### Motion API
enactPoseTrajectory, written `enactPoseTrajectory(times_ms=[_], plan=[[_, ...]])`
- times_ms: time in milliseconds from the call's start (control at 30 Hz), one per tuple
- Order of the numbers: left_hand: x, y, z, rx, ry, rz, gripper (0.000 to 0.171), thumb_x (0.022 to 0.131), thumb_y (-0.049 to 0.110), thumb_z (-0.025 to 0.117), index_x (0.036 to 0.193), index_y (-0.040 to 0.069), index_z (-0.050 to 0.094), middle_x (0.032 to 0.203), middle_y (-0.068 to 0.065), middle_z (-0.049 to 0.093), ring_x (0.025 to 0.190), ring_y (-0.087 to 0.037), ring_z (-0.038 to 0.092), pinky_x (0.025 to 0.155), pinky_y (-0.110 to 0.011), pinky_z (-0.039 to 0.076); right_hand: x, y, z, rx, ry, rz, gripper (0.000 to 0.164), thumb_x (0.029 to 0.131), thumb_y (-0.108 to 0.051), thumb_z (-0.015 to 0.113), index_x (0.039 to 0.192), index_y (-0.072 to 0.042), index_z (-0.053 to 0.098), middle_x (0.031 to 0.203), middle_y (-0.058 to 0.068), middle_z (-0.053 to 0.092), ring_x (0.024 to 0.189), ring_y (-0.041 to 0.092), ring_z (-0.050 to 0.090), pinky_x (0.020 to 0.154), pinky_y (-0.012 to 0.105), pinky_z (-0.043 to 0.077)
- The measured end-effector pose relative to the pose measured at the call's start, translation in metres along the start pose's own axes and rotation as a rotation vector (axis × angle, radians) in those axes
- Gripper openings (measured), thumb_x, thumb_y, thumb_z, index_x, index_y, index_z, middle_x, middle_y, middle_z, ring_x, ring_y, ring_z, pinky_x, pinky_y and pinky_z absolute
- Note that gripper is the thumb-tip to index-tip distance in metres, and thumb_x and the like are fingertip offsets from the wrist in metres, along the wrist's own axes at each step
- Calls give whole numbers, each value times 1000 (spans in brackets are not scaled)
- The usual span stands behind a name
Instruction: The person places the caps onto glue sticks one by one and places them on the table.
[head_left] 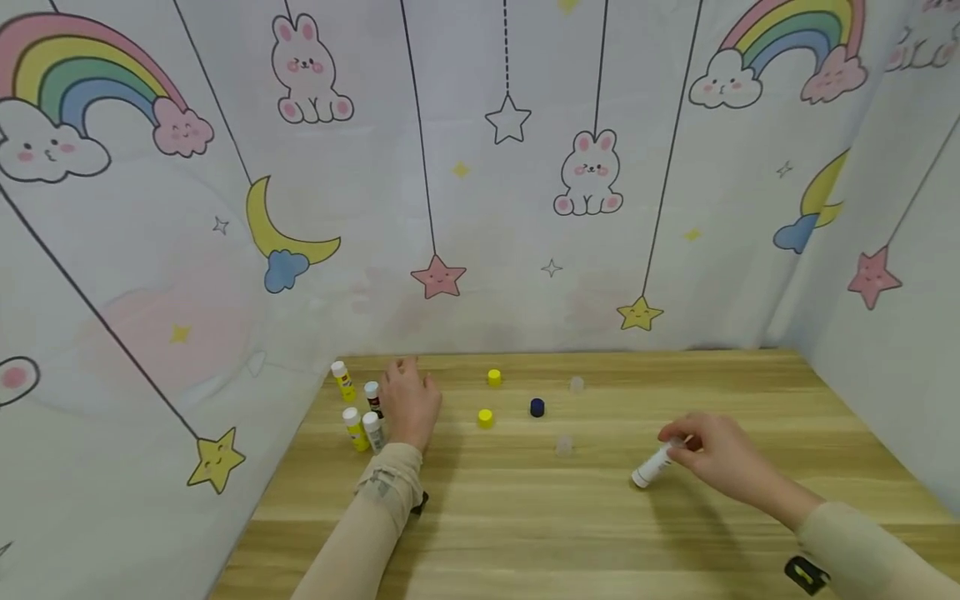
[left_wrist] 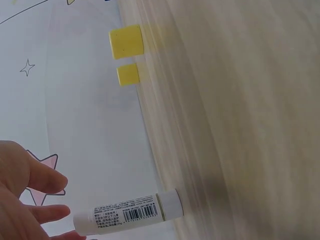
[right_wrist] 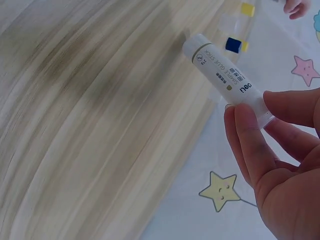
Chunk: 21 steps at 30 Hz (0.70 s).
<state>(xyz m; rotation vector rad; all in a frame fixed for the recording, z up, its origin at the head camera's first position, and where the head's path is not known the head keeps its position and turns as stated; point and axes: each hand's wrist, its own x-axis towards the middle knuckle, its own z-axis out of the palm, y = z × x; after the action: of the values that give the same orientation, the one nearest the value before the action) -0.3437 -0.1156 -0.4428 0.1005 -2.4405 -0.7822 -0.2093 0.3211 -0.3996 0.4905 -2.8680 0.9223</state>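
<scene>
My right hand [head_left: 716, 454] pinches a white glue stick [right_wrist: 225, 75] between thumb and fingers at one end. The stick [head_left: 651, 467] tilts, its other end low over the wooden table. My left hand [head_left: 409, 406] is at the back left beside several standing glue sticks. In the left wrist view its thumb and fingers [left_wrist: 50, 180] are spread apart, with fingertips right at the end of a white barcoded glue stick [left_wrist: 130, 215] that stands on the table. Near it stand yellow glue sticks [head_left: 355, 431], a dark one [head_left: 372, 397] and a whitish one [head_left: 374, 432].
Between the hands lie two yellow caps [head_left: 485, 418], a dark blue cap [head_left: 537, 407] and two translucent caps [head_left: 564, 446]. A patterned curtain [head_left: 510, 217] borders the wooden table [head_left: 525, 533] at the back and sides.
</scene>
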Motion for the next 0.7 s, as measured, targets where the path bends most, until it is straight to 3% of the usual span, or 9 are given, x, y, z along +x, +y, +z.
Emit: enactPoseTrajectory(times_ms=[367, 700], plan=[[2, -6, 3, -96, 12, -60, 41, 95, 11, 63, 136, 6, 58, 126, -21, 56, 106, -43, 57, 85, -58, 48, -14, 22, -31, -114, -8, 31, 15, 88, -6, 76, 103, -8, 75, 102, 6, 71, 79, 14, 65, 62, 28, 52], [2, -8, 5, -127, -49, -112, 49, 96, 12, 62, 143, 5, 50, 126, -22, 55, 96, -41, 61, 82, -56, 50, -22, 39, -55, -210, -6, 21, 15, 86, -6, 77, 101, -5, 75, 96, 5, 72, 76, 15, 66, 61, 30, 52]])
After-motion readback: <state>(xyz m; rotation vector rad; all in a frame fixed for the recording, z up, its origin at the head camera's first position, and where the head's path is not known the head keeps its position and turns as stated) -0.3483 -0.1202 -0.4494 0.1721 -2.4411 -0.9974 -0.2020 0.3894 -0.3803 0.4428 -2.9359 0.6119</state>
